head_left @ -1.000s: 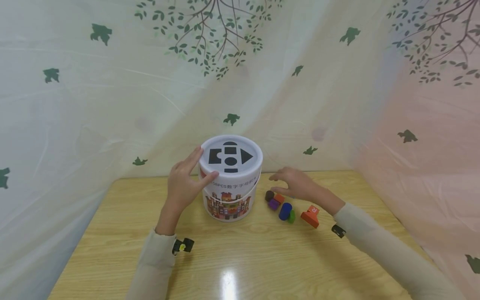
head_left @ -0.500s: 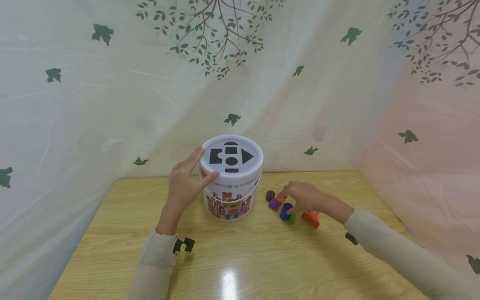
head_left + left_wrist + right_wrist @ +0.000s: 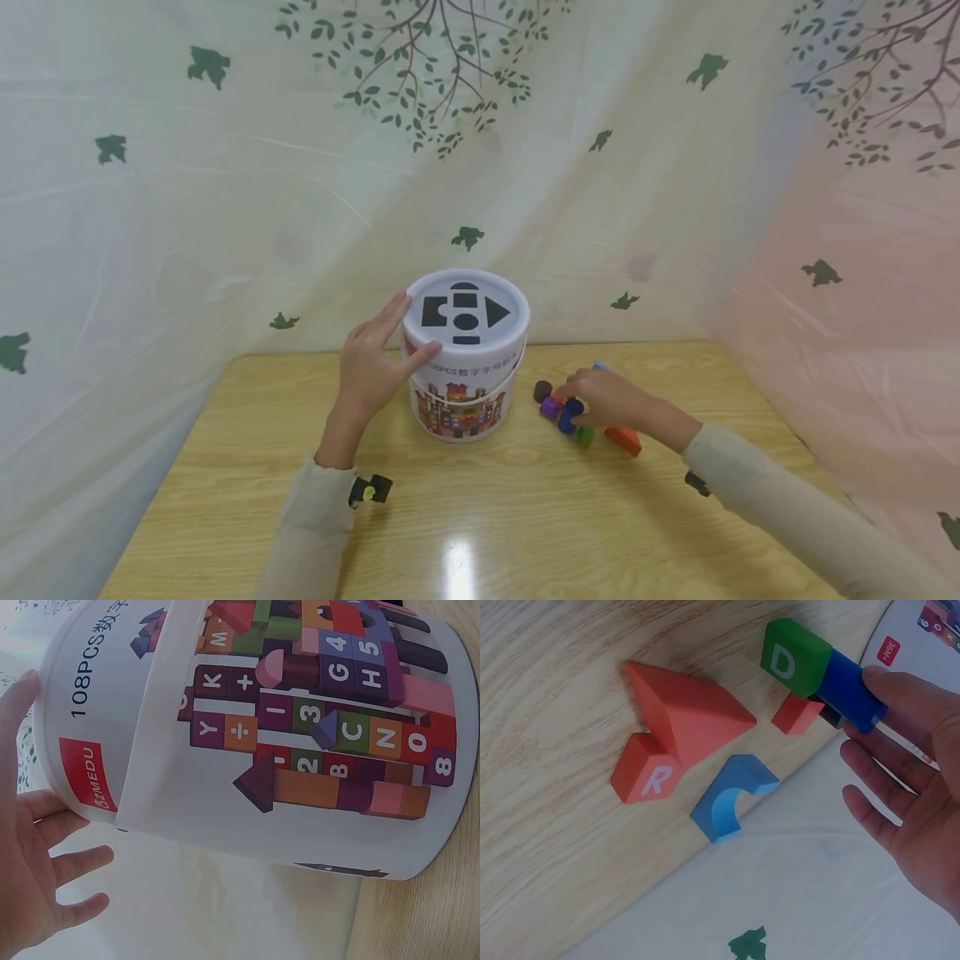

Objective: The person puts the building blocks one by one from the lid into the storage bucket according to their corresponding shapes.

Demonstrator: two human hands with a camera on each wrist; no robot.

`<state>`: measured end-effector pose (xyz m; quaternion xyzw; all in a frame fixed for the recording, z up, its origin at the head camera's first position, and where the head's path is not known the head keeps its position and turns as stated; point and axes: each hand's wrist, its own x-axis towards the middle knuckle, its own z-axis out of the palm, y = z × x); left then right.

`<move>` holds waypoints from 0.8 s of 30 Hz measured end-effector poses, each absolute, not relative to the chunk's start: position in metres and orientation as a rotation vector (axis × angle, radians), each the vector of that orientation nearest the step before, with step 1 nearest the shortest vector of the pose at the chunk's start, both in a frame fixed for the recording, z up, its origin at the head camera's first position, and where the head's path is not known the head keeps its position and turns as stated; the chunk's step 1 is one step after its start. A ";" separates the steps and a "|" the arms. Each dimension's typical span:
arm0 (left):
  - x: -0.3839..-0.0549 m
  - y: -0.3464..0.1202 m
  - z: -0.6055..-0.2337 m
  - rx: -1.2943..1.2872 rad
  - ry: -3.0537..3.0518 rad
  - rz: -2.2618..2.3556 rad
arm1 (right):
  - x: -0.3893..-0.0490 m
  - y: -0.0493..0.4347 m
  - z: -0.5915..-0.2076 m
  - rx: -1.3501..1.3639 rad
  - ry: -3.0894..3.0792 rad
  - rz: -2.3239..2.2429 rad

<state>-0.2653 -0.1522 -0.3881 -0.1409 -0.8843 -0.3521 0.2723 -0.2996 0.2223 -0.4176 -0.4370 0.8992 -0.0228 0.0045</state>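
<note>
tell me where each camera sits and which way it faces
Head: on the head, facing forward and down at the bucket; left grip, right grip and sleeves show.
Left wrist: on that wrist, facing the bucket's printed side; left grip shows.
Right wrist: on that wrist, facing the blocks; right grip pinches the blue cylinder.
Both head and right wrist show that cylinder.

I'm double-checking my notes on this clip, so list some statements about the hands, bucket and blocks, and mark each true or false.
1. The left hand touches the bucket. True.
2. The bucket lies on its side. False: it stands upright.
3. The right hand pinches a blue cylinder. True.
4. A yellow block carries the letter D. False: the green block carries it.
5. The light blue block has a curved notch. True.
</note>
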 end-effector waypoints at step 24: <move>-0.265 -0.152 -0.388 -0.380 -2.376 -0.947 | -0.307 0.217 -0.420 -1.357 2.767 -0.097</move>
